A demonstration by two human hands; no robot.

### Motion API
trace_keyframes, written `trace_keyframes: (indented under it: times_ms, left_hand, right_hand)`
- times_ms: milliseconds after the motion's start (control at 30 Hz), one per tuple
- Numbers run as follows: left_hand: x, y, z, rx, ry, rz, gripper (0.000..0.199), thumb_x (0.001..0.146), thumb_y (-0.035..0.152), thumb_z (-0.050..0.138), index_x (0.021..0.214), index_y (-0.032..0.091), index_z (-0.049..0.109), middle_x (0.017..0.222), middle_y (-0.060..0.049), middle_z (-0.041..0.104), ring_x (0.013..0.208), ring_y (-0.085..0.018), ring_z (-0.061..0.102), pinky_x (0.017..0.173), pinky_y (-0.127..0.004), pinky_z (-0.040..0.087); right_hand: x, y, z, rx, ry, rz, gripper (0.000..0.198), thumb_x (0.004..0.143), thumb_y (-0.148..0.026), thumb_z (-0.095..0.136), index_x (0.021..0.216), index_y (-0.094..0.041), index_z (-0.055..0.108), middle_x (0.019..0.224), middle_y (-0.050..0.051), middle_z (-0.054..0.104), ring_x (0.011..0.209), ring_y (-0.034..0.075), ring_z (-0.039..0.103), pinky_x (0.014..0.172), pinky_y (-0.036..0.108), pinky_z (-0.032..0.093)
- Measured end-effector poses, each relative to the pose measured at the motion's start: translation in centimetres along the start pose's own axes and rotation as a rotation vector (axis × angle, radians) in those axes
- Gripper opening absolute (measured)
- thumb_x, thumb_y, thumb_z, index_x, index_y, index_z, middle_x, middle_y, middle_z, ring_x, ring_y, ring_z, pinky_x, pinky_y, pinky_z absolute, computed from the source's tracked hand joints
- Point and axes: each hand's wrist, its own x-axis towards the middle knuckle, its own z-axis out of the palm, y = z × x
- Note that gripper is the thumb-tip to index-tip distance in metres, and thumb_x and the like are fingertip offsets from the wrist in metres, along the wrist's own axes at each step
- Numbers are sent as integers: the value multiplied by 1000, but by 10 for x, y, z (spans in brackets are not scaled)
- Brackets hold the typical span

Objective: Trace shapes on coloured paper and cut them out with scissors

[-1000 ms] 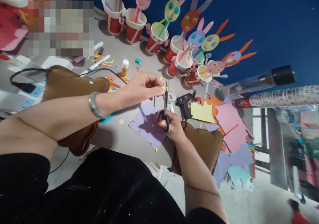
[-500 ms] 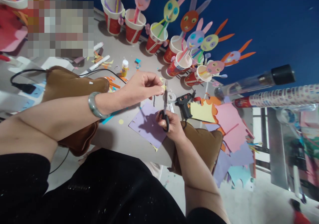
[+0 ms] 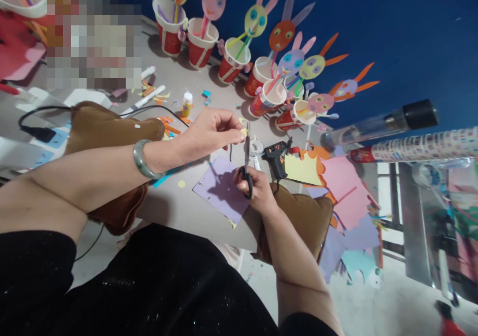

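Observation:
My left hand (image 3: 218, 129) pinches a small piece of pale yellow paper (image 3: 244, 131) between thumb and fingers. My right hand (image 3: 259, 189) is wrapped round the black handles of a pair of scissors (image 3: 247, 174), blades pointing up and lying at the yellow piece. Whether the blades are closed on the paper I cannot tell. Below both hands, a purple sheet of paper (image 3: 214, 184) lies on the table with shadows and a few yellow scraps on it. A black glue gun (image 3: 275, 159) rests to the right of the scissors, near a roll of clear tape (image 3: 256, 147).
Red paper cups (image 3: 233, 66) with paper rabbit faces on straws line the blue wall. Brown cushions (image 3: 112, 127) lie under my forearms. A glue bottle (image 3: 187, 104), white markers (image 3: 147, 97), paper scraps, coloured sheets (image 3: 345, 189) and a long stack of cups (image 3: 414, 145) surround the work spot.
Both hands, the yellow piece and the scissors keep nearly the same position. The view has shifted very slightly.

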Motion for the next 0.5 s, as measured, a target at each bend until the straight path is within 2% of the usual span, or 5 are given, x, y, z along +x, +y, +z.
trace_keyframes:
  times_ms: [500]
  left_hand:
    - [0,0,1,-9,24,3,10,78,10,65,71,16,62,67,0,65,57,-5,56,53,-17,48]
  right_hand:
    - [0,2,0,13,9,19,68,67,-83,74,59,-23,45,59,-3,52,57,12,42,58,30,33]
